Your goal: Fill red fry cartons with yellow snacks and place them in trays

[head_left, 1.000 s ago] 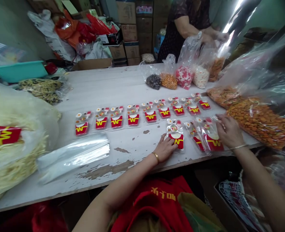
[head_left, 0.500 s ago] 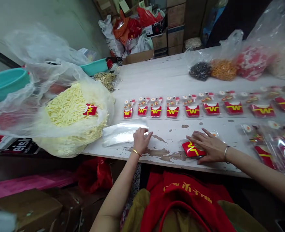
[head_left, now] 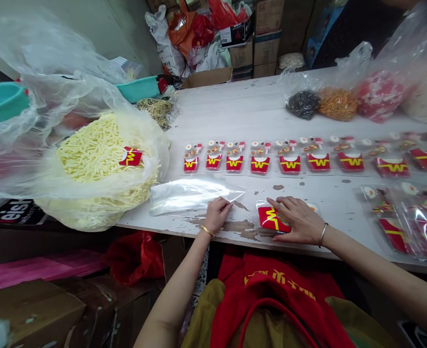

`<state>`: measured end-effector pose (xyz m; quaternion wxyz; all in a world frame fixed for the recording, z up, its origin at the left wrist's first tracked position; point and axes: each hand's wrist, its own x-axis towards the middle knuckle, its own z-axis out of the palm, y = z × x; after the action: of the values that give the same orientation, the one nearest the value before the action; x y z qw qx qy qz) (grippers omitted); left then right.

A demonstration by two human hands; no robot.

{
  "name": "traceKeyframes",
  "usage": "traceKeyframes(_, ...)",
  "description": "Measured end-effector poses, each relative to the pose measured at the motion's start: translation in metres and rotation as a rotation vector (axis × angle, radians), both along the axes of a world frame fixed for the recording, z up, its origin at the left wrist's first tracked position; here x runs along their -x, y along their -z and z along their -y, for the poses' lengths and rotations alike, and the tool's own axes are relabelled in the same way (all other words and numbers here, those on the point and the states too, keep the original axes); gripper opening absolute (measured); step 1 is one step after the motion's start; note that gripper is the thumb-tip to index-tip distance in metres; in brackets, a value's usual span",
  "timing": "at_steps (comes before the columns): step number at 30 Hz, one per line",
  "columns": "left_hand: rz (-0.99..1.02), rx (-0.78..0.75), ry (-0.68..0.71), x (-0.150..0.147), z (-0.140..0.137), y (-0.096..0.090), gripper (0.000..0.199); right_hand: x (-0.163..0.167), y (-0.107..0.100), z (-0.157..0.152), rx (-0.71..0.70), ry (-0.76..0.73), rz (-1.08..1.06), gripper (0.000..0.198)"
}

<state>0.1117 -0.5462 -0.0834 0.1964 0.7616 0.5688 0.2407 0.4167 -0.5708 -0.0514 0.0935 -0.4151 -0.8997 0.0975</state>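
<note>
My left hand (head_left: 216,216) is closed in a pinch on the edge of a clear plastic bag (head_left: 180,195), which lies flat on the table. To its right, my right hand (head_left: 298,220) curves over a red toy french-fry box in a clear blister pack (head_left: 267,216). My thumb sits near its lower edge and my fingers along its top, covering the pack's right part. Beyond my hands runs a row of similar packs, one being a red-and-yellow pack (head_left: 259,164) with small toy food pieces above it.
On the left, a big open plastic bag holds pale yellow sticks (head_left: 90,150) with a red box piece (head_left: 130,156) on top. Overlapping blister packs (head_left: 396,234) lie at right. Bags of black pieces (head_left: 302,104) and orange pieces (head_left: 338,104) stand at the back.
My right hand has moved left with the blister pack under it. My left hand has closed on the clear bag's edge, and the bag's right end now reaches further right.
</note>
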Motion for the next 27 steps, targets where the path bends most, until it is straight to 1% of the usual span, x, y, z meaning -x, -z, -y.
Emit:
traceKeyframes(2, 0.048, 0.01, 0.048, -0.01, 0.01, -0.001, 0.024, 0.0, -0.006, 0.002, 0.01, 0.0, 0.005, 0.104)
traceKeyframes(4, 0.044, 0.035, 0.127, -0.017, 0.018, -0.003, 0.023, -0.003, -0.009, 0.005, 0.029, -0.006, 0.025, 0.104)
traceKeyframes(6, -0.022, 0.076, 0.237, -0.023, 0.022, -0.007, 0.023, -0.009, -0.009, 0.01, 0.055, -0.007, 0.049, 0.103)
traceKeyframes(8, -0.105, 0.081, 0.291, -0.029, 0.022, -0.012, 0.024, -0.016, -0.006, 0.015, 0.079, 0.005, 0.066, 0.103)
traceKeyframes(11, -0.195, 0.017, 0.226, -0.04, 0.016, -0.015, 0.028, -0.025, -0.002, 0.023, 0.095, 0.048, 0.07, 0.103)
traceKeyframes(13, -0.248, 0.01, 0.185, -0.048, 0.011, -0.01, 0.03, -0.029, 0.0, 0.027, 0.099, 0.074, 0.066, 0.104)
traceKeyframes(17, -0.311, 0.015, 0.118, -0.058, 0.004, 0.003, 0.018, -0.027, 0.002, 0.031, 0.11, 0.084, 0.059, 0.105)
traceKeyframes(19, -0.291, 0.014, 0.112, -0.058, 0.003, 0.006, 0.017, -0.022, 0.001, 0.031, 0.107, 0.078, 0.045, 0.106)
traceKeyframes(22, -0.201, 0.057, 0.162, -0.054, 0.003, 0.002, 0.019, -0.011, -0.001, 0.029, 0.105, 0.048, 0.024, 0.108)
traceKeyframes(25, -0.112, 0.095, 0.252, -0.05, 0.003, -0.007, 0.021, -0.002, -0.003, 0.028, 0.109, 0.004, 0.041, 0.109)
traceKeyframes(27, -0.076, 0.094, 0.317, -0.049, 0.002, -0.012, 0.022, 0.002, -0.002, 0.028, 0.113, -0.015, 0.063, 0.11)
